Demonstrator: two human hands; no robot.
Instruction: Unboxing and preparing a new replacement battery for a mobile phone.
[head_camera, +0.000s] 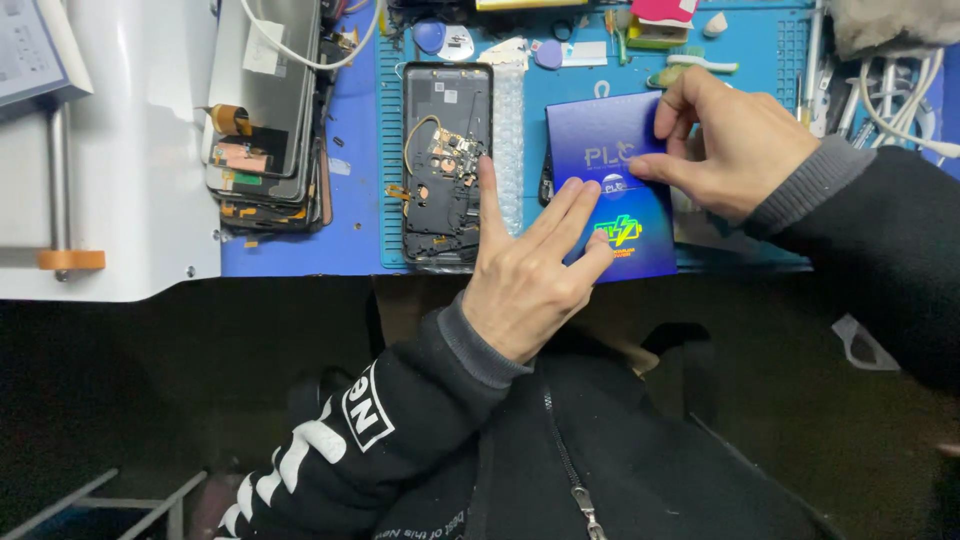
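Fingers of my left hand (525, 275) lie spread flat on one blue box (612, 190); my right hand (735, 140) pinches its upper right edge. Just left of my left fingers lies one opened phone (445, 165) on the bench (300, 250). Further left sits one stack of screens (265, 120).

Blue rubber work mat (760, 70) on bench carries opened black phone frame (446, 160), glossy blue flat box (612, 195), stack of dark phone screens (265, 120), green-handled brush (695, 65).
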